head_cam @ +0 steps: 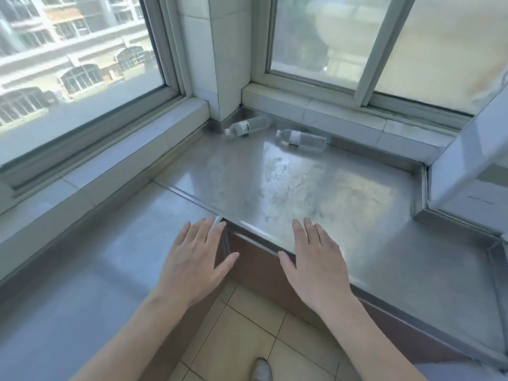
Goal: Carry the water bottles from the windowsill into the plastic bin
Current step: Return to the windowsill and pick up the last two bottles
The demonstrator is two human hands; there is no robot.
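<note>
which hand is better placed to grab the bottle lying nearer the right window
Right, probably. The right hand hovers open over the sill's front edge, roughly in line with that bottle. The left hand sits further left, nearer the line of the corner bottle.

Steel windowsill [288,182] with two toppled bottles [248,125] [302,138]

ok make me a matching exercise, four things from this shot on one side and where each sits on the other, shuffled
Things:
1. left bottle
2. right bottle
3. left hand
4. right hand

Places:
A. open, above the sill's front edge
B. lying in the back corner by the pillar
C. open, at the corner of the ledge
D. lying under the right window

Pairs: 1-B, 2-D, 3-C, 4-A
</note>
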